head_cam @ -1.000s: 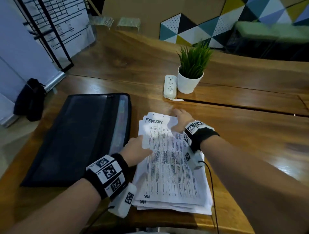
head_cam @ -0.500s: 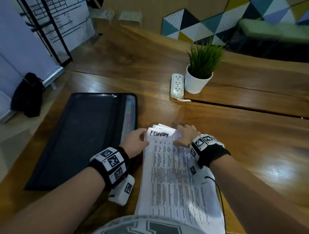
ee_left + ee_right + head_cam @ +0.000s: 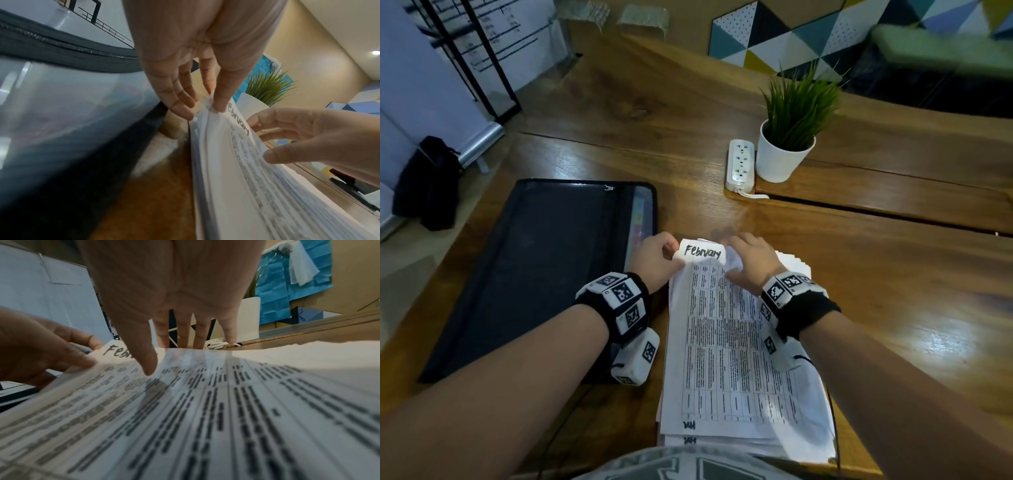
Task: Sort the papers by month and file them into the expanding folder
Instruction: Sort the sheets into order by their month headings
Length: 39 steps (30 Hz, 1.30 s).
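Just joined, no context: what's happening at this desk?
A person is going through a stack of papers on a wooden table. The left hand pinches the far corner of the top sheet marked "February"; the right hand rests on the stack. The black expanding folder lies beside it, nothing being filed yet.

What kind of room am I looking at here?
Probably an office or shared workspace: a long wooden table with a power strip on it, a stack of printed papers beside a folder, and a whiteboard on a stand.
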Available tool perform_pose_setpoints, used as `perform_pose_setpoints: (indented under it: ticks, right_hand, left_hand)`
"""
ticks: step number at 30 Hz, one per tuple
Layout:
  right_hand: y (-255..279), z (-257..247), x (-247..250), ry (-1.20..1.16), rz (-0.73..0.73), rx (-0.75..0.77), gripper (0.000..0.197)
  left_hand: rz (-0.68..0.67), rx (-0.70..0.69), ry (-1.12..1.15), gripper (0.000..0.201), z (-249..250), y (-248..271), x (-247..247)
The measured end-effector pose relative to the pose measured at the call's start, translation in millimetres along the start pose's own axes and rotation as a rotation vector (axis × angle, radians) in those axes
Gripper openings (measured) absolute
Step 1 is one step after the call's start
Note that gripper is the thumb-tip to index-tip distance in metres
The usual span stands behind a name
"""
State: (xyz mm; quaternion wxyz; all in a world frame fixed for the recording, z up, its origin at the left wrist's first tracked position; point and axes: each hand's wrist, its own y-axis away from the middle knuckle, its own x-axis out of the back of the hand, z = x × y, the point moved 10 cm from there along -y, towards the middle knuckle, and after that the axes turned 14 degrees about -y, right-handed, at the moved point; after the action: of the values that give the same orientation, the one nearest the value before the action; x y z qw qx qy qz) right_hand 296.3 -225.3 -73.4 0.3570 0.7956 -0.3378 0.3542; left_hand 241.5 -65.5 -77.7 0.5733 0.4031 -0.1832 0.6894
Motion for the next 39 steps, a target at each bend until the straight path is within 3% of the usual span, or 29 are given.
perform_pose_setpoints:
  ticks: [7,16,19,21,23,25,30,36,39]
  right_hand:
    - [12.5,-5.7,18.3,-0.053,0.205,0.099,0.007]
    - [31.7,-10.0,16.2,-0.026,0.266,0.231,0.016]
    - [41.2,-16.9,18.6,-0.025,0.375,0.335,0.015]
    - [50.3,-19.3,26.2,-0.046,0.466,0.371,0.015]
    - [60.7,-22.7,33.1,-0.062,0.525,0.415,0.015]
    - [68.0,-24.9,35.8,-0.081,0.494,0.439,0.014]
    - [75.4,-3.8,7.3,-0.048,0.139,0.289,0.013]
    - [68.0,27.5,15.7,-0.177,0.127,0.155,0.022]
    - [57.7,35.2,2.1,-0.096,0.008,0.110,0.020]
  left_hand:
    - [-0.085,-0.031,0.095,0.015,0.4,2.6,-7.1]
    - [-0.131,0.021,0.256,0.023,-14.4,-2.6,-11.3]
    - [-0.111,0.028,0.272,0.015,-12.6,-2.7,-10.7]
    - [-0.089,0.025,0.230,0.032,-12.2,-3.1,-10.1]
    - [-0.073,0.004,0.186,0.027,-10.5,-3.1,-9.0]
    - [-0.092,-0.040,0.139,0.019,-5.9,-1.9,-11.3]
    - [-0.074,-0.118,-0.041,0.033,4.0,4.2,-18.5]
    - [-0.068,-0.012,-0.242,0.056,5.9,5.7,-27.8]
    - [-0.027,-0.022,-0.242,0.047,15.1,9.6,-27.2]
